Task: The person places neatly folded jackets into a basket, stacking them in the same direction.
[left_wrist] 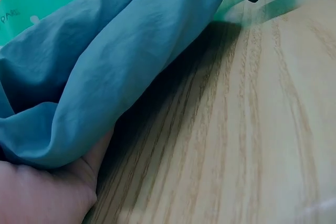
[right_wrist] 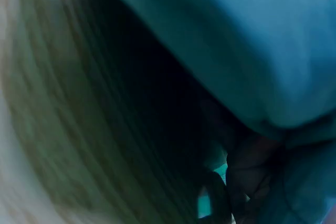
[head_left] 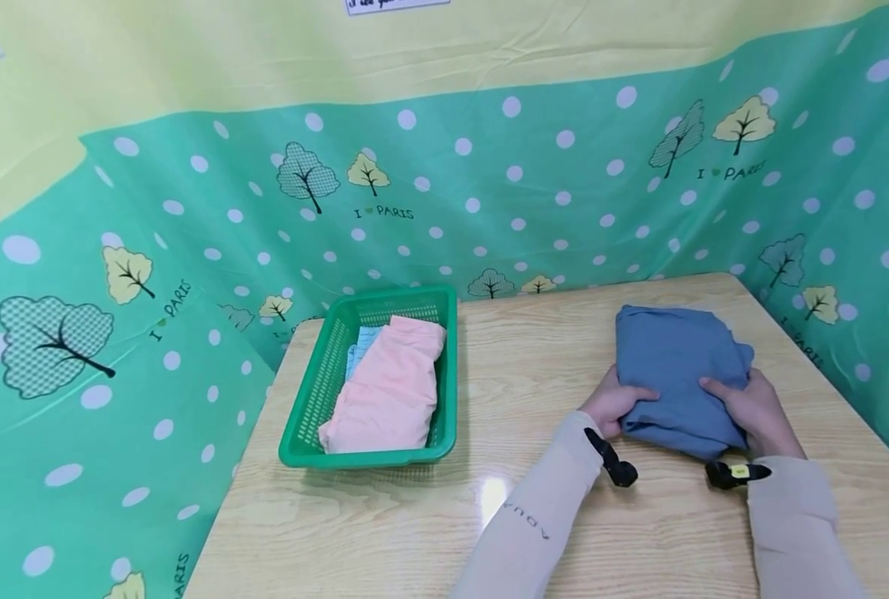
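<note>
A folded piece of blue clothing (head_left: 679,366) is held just over the right part of the table; its exact kind is not clear. My left hand (head_left: 614,401) grips its left edge, thumb on top and fingers underneath. At the opposite edge my right hand (head_left: 760,412) holds it the same way. In the left wrist view the blue cloth (left_wrist: 121,66) hangs in soft folds above the wood, with the left hand (left_wrist: 58,190) at its lower edge. The right wrist view is dark and blurred; the cloth (right_wrist: 252,40) covers much of it, and the fingers beneath are mostly hidden.
On the left of the table (head_left: 519,374) stands a green plastic basket (head_left: 450,374). Inside lie a folded pink garment (head_left: 387,391) and, partly under it, a light blue striped one (head_left: 362,343). Green dotted cloth (head_left: 489,183) hangs around the back and sides.
</note>
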A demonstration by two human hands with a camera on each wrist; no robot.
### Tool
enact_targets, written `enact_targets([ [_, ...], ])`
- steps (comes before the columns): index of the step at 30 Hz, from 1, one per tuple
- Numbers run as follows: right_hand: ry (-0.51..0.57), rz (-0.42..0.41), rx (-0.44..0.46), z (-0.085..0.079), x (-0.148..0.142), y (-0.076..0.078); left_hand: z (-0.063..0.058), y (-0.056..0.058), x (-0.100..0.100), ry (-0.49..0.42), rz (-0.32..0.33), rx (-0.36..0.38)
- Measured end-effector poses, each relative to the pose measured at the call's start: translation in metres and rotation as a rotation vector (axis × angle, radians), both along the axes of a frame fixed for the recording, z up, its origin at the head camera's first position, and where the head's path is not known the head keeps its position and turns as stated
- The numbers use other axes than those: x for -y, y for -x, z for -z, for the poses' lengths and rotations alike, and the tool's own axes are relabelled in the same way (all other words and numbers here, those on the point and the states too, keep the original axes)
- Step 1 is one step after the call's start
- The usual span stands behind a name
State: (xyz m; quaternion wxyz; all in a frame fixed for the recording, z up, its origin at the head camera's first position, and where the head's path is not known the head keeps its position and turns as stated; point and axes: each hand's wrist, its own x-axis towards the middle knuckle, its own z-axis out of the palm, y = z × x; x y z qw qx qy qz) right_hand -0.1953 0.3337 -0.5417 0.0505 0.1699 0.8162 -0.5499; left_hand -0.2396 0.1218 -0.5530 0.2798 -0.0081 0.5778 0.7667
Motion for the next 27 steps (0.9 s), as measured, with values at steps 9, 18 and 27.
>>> enact_targets([
  [9,0.051,-0.002,-0.054,-0.001,0.011,-0.001,0.001,-0.005,0.009,-0.026,-0.029,0.011],
  [18,0.056,0.003,-0.130,-0.010,0.030,0.000,-0.008,-0.007,0.024,0.033,-0.091,-0.053],
  [27,0.112,0.029,-0.210,-0.019,0.045,0.001,-0.023,-0.006,0.038,0.042,-0.106,-0.131],
])
